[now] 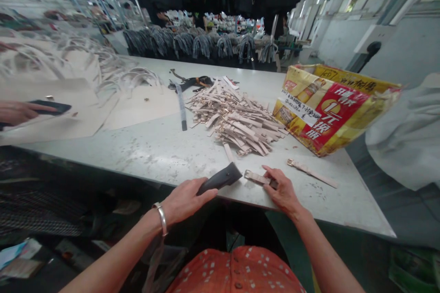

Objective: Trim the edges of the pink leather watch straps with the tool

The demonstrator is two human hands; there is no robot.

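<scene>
My left hand (187, 199) is closed around a dark grey, long handheld tool (222, 177) whose exact kind I cannot make out. The tool's wide end points right, towards a beige buckle strap (255, 177). That strap is pinched at its right end in my right hand (282, 190), low over the table's front edge, with its metal buckle facing the tool. Something small and dark shows under the right fingers. Beyond both hands lies a heap of similar beige buckle straps (244, 123). A single buckle strap (312, 173) rests apart, right of my right hand.
A yellow and red carton (330, 110) stands at the table's right. Behind the heap lie dark straps (195, 83), with a narrow grey strip (181, 107) nearer. At left, another person's hand (15, 112) holds a dark flat object over beige sheets (137, 110).
</scene>
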